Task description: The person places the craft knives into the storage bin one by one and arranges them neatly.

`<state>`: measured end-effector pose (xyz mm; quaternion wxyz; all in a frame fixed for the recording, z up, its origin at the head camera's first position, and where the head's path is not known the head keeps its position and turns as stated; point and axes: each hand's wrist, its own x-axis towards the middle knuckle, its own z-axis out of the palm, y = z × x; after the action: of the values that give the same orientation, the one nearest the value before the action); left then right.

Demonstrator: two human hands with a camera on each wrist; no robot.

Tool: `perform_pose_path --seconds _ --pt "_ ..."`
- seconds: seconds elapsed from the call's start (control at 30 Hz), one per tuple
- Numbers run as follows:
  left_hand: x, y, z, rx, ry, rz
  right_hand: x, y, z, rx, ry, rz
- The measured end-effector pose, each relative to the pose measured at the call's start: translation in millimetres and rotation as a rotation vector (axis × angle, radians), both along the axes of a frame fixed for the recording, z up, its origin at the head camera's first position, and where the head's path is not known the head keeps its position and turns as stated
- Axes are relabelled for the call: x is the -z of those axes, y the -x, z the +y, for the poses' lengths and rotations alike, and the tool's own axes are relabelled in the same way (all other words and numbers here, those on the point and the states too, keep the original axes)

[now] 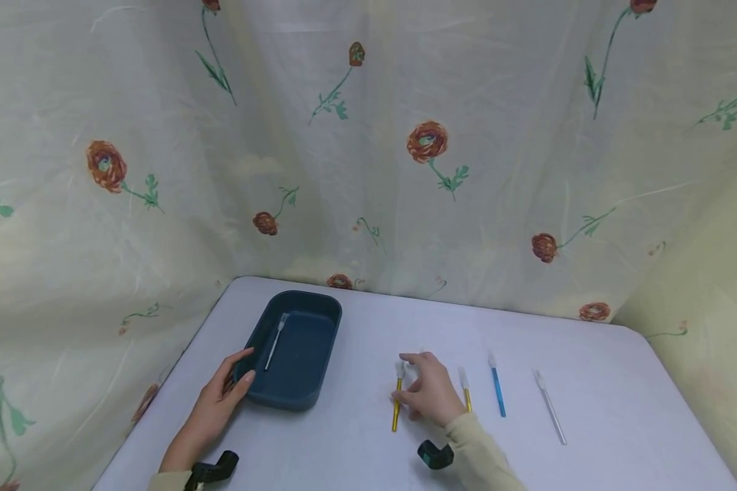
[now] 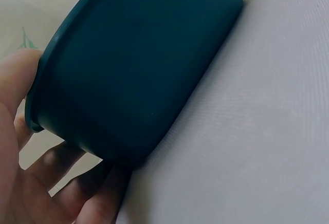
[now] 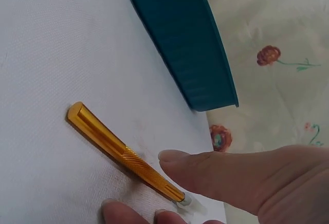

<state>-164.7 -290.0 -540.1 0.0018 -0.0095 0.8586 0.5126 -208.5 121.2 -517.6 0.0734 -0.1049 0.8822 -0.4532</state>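
My left hand [image 1: 215, 402] grips the near left corner of a dark teal plastic tray [image 1: 291, 402], thumb at the rim and fingers against the outer wall [image 2: 128, 80]. A silver craft knife [image 1: 274, 346] with a clear cap lies inside the tray. My right hand [image 1: 431, 392] is over a gold craft knife [image 1: 396, 412] lying on the table, its knurled handle [image 3: 133, 162] between the spread thumb [image 3: 205, 170] and fingers. No firm pinch shows. The knife's clear cap [image 3: 193, 203] is partly blurred.
Right of my right hand lie another gold craft knife [image 1: 466, 394], a blue one [image 1: 498, 390] and a silver one [image 1: 551, 410], all capped. A white cloth covers the table [image 1: 356, 450]. Flower-patterned curtain [image 1: 368, 170] hangs behind and at the sides.
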Motion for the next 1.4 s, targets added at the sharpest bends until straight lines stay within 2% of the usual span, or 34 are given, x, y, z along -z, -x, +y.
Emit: perform_pose_path --seconds 0.47,0.83,1.17,1.4 --pt "-0.3 -0.4 1.2 -0.016 0.005 -0.034 6.6 3.7 -4.2 -0.009 0.002 -0.032" --pt "1.0 -0.9 0.9 -0.018 0.014 -0.024 6.1 3.1 -3.5 -0.03 0.013 -0.049" --pt "0.9 -1.4 -0.2 -0.014 0.009 -0.037 -2.3 3.9 -5.5 -0.051 -0.039 -0.057" --pt "1.9 -1.2 0.5 -0.017 0.009 -0.036 -2.0 6.7 -7.3 -0.041 -0.039 -0.077"
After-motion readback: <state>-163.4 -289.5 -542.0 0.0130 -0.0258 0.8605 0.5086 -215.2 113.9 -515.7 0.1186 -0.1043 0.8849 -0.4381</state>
